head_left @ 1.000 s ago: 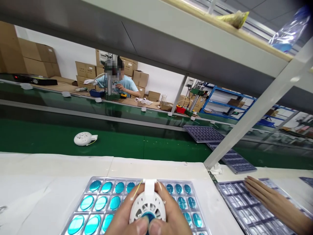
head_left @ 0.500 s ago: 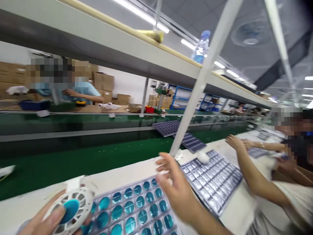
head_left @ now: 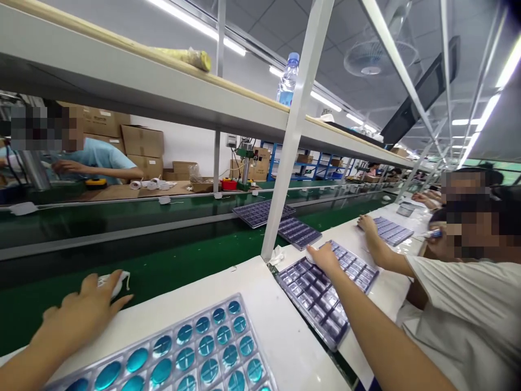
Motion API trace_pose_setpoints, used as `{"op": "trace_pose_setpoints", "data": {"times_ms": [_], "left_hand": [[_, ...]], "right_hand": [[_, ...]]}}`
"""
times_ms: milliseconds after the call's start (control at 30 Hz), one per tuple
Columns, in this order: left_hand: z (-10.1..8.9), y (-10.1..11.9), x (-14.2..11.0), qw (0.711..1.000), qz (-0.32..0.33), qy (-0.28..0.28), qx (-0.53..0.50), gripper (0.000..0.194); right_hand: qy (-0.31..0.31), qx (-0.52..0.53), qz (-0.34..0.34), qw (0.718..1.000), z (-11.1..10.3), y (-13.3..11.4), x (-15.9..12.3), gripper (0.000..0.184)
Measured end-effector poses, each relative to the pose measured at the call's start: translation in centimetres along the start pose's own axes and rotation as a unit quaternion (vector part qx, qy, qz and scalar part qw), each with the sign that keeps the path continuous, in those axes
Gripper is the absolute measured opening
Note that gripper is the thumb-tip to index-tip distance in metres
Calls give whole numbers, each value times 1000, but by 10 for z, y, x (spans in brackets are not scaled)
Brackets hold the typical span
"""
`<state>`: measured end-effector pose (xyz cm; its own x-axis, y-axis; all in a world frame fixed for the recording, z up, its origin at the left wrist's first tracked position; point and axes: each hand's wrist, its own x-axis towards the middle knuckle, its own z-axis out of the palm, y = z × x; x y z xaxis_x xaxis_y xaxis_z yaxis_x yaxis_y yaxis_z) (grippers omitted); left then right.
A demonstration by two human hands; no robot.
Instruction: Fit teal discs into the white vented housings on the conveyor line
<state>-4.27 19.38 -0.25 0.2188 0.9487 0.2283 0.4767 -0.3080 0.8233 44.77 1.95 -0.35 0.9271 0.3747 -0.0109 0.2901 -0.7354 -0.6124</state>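
Observation:
My left hand (head_left: 79, 312) reaches over the green belt, fingers spread and thumb stretched out. Under its fingertips is a white fan part (head_left: 116, 286) with a short loose wire, mostly covered by the hand. Close to my left hand, a clear plastic tray (head_left: 240, 355) with rows of teal discs lies on the white bench. My right hand (head_left: 325, 259) stretches over a second clear tray (head_left: 321, 304), its fingers bent round a white round part (head_left: 311, 258) at the tray's far edge. Little of that part shows.
A white post (head_left: 285, 179) rises between the trays to a shelf (head_left: 183, 89). Two dark trays (head_left: 299, 232) (head_left: 258, 213) rest on or beside the green belt (head_left: 171, 271). At right a co-worker's hand (head_left: 368, 225) touches another tray (head_left: 393, 231). Another person sits across the belt.
My left hand has carried the fan part from above the teal tray out to the belt and spread its fingers. My right hand has moved right to the white round part. The view has turned right.

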Motion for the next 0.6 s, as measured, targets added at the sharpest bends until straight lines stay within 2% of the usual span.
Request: {"op": "trace_pose_setpoints", "data": {"times_ms": [67,167,233,300,333,367,400,433,467,500,533,600], "left_hand": [[6,8,-8,997,0,14,76,52],[12,23,-40,994,-5,-27,105,55],[19,39,-72,993,-48,-86,70,57],[30,59,-108,982,-103,-161,-2,53],[36,70,-124,966,-135,-203,-80,54],[42,79,-137,913,-197,-232,-272,54],[46,87,-148,850,-232,-250,-402,54],[48,93,-154,792,-262,-238,-498,53],[48,95,-158,751,-282,-199,-562,51],[45,96,-158,740,-296,-145,-586,47],[40,94,-156,744,-303,-82,-590,44],[26,87,-148,761,-286,15,-583,42]], "right_hand": [[-2,2,-12,1000,-6,-2,-8,36],[-6,18,-55,998,-16,-4,-43,61],[-30,44,-110,992,-16,-8,-88,84],[-118,96,-205,967,-9,-17,-147,92],[-211,164,-271,925,-3,-23,-177,98],[-292,205,-318,878,4,-31,-206,102],[-339,215,-361,842,12,-41,-232,105],[-381,214,-397,807,19,-51,-252,110],[-405,214,-423,782,25,-62,-266,110],[-411,213,-442,768,31,-73,-274,102],[-408,201,-463,761,36,-82,-277,84],[-394,142,-515,748,47,-95,-273,35]]}}
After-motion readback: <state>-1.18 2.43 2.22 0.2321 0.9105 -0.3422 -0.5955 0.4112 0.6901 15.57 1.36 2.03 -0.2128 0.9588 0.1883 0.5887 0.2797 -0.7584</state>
